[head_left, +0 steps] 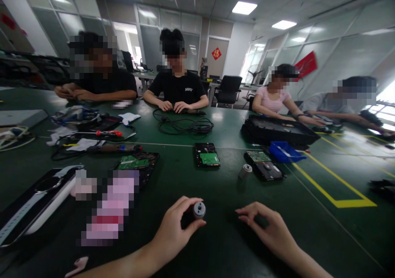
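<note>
Left hand: thumb and forefinger pinch the metal cylinder by its sides.
Right hand: empty, fingers loosely curled, cylinder nearby.
Cylinder wall: probably dense, rigid, smooth; best gripped here.
Cylinder axis: roughly upright, holed end up; contact with table cannot be told.

Ceiling lights shine above glass partitions and a black chair.

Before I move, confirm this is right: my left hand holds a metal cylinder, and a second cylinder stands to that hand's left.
No: in the head view, the second cylinder stands to the right of your left hand, which does hold a metal cylinder.
</note>
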The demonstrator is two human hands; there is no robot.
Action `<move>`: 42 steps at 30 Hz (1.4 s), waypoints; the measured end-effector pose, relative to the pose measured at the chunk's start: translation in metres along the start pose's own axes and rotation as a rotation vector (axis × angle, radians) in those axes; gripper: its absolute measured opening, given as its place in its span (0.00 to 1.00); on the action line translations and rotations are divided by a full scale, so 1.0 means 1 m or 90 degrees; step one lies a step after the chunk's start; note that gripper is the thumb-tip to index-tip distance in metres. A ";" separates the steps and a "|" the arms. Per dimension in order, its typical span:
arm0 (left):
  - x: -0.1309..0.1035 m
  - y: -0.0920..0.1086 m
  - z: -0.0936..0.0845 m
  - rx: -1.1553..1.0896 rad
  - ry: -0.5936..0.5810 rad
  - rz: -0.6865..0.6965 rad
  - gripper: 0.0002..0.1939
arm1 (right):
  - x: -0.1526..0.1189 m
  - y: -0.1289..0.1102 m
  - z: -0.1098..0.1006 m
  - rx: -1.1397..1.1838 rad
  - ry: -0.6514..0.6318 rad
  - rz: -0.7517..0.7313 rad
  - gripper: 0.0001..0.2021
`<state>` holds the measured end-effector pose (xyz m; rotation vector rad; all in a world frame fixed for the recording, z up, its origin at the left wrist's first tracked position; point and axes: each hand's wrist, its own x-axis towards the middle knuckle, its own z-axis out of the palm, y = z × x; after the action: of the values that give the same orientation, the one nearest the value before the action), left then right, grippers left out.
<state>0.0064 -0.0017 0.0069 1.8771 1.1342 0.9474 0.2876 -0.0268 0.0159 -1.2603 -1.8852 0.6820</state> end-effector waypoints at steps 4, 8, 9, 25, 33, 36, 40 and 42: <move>0.000 0.002 0.000 0.011 -0.004 0.000 0.18 | 0.034 -0.039 0.022 0.080 -0.015 -0.046 0.07; -0.001 0.006 0.000 -0.010 -0.018 0.006 0.15 | 0.058 -0.055 0.051 0.082 -0.055 -0.117 0.07; -0.001 0.007 -0.001 -0.015 -0.019 0.006 0.14 | 0.060 -0.055 0.057 0.072 -0.062 -0.130 0.07; 0.002 0.010 -0.003 -0.059 -0.023 -0.022 0.10 | 0.063 -0.054 0.076 -0.028 0.010 -0.093 0.10; 0.001 0.011 -0.003 -0.038 -0.007 -0.001 0.08 | 0.059 -0.059 0.062 0.112 -0.091 -0.084 0.10; 0.001 0.010 -0.002 -0.042 -0.014 0.005 0.09 | 0.060 -0.058 0.058 0.098 -0.122 -0.087 0.06; 0.001 0.009 -0.001 -0.035 -0.017 -0.008 0.11 | 0.064 -0.056 0.062 0.107 -0.122 -0.056 0.05; 0.001 0.009 -0.001 -0.025 -0.017 -0.013 0.11 | 0.065 -0.056 0.064 0.121 -0.117 -0.029 0.07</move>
<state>0.0093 -0.0038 0.0157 1.8389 1.1092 0.9247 0.1912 0.0112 0.0415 -1.0611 -1.9374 0.9565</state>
